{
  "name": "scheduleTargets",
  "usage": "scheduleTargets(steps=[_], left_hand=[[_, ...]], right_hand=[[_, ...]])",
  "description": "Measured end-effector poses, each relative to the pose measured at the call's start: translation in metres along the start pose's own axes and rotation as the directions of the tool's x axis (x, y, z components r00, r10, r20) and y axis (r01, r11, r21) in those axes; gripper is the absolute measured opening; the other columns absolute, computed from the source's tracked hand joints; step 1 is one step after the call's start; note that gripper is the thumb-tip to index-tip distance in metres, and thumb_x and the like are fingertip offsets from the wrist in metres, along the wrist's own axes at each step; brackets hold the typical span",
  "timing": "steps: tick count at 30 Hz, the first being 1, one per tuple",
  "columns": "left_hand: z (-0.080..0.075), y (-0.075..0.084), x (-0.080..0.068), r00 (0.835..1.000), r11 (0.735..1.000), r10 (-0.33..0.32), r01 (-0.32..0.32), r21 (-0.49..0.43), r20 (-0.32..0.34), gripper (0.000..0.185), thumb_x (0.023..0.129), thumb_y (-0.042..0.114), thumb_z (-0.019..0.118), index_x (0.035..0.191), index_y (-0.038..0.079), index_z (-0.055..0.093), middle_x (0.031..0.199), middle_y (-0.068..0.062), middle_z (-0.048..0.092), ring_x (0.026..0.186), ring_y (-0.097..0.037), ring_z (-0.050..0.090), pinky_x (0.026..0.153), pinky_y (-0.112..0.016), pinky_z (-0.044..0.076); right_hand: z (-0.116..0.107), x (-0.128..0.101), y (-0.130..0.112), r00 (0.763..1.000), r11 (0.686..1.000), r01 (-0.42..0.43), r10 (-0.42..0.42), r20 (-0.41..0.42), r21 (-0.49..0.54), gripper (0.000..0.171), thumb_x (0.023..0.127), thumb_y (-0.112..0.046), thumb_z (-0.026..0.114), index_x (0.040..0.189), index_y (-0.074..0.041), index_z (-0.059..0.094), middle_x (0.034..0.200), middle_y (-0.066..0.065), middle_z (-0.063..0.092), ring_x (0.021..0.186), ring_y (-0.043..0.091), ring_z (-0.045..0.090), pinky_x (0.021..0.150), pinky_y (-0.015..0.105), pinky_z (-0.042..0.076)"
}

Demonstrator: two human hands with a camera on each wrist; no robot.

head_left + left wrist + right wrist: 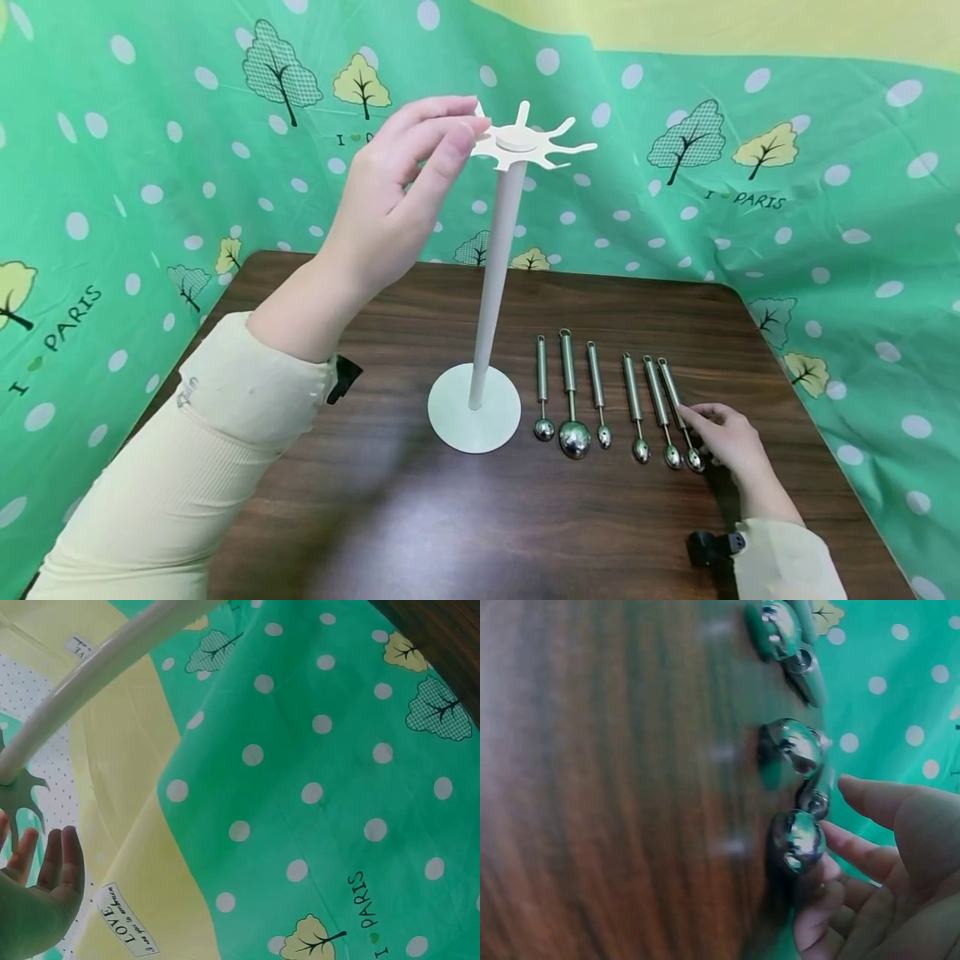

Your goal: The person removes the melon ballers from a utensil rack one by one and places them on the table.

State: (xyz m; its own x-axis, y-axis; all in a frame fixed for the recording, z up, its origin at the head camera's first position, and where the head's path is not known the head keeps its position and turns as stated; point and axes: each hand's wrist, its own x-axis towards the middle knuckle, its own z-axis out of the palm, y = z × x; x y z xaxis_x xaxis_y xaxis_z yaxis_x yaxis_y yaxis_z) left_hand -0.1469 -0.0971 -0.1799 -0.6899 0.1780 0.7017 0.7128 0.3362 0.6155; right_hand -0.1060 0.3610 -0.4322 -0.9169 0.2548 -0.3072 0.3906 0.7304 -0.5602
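On my head view the light is bright and even, falling from above, with a soft glare patch on the near part of the table and faint shadows under the left hand. My right wrist view is heavily blurred: the spoons smear and carry hard specular highlights. The left wrist view stays sharp, with edge bending.

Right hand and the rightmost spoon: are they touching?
Touching. In the head view the right hand has fingertips on the handle of the rightmost spoon; the right wrist view shows fingers against its bowl too.
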Motion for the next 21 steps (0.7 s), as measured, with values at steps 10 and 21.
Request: scheduleTargets(steps=[10, 21], left_hand=[[-0.004, -0.001, -0.020, 0.997, 0.998, 0.057, -0.059, 0.025, 0.055, 0.050, 0.100, 0.022, 0.052, 0.148, 0.009, 0.045, 0.155, 0.000, 0.039, 0.127, -0.012, 0.048, 0.093, -0.033, 0.049], [-0.002, -0.036, -0.103, 0.996, 0.990, -0.083, 0.079, 0.115, 0.032, 0.071, 0.098, 0.027, 0.056, 0.158, 0.011, 0.020, 0.163, -0.001, 0.024, 0.144, -0.021, 0.035, 0.112, -0.046, 0.036]], right_hand=[[0.001, -0.006, -0.003, 0.996, 0.995, 0.028, -0.020, -0.084, 0.095, 0.065, 0.099, -0.049, 0.051, 0.132, 0.007, 0.051, 0.107, 0.025, 0.065, 0.069, 0.012, 0.061, 0.057, 0.031, 0.055], [-0.003, -0.026, -0.057, 0.954, 0.941, 0.214, -0.144, -0.262, 0.263, 0.052, 0.098, -0.043, 0.058, 0.126, 0.002, 0.059, 0.076, -0.020, 0.063, 0.066, 0.000, 0.065, 0.061, 0.022, 0.058]])
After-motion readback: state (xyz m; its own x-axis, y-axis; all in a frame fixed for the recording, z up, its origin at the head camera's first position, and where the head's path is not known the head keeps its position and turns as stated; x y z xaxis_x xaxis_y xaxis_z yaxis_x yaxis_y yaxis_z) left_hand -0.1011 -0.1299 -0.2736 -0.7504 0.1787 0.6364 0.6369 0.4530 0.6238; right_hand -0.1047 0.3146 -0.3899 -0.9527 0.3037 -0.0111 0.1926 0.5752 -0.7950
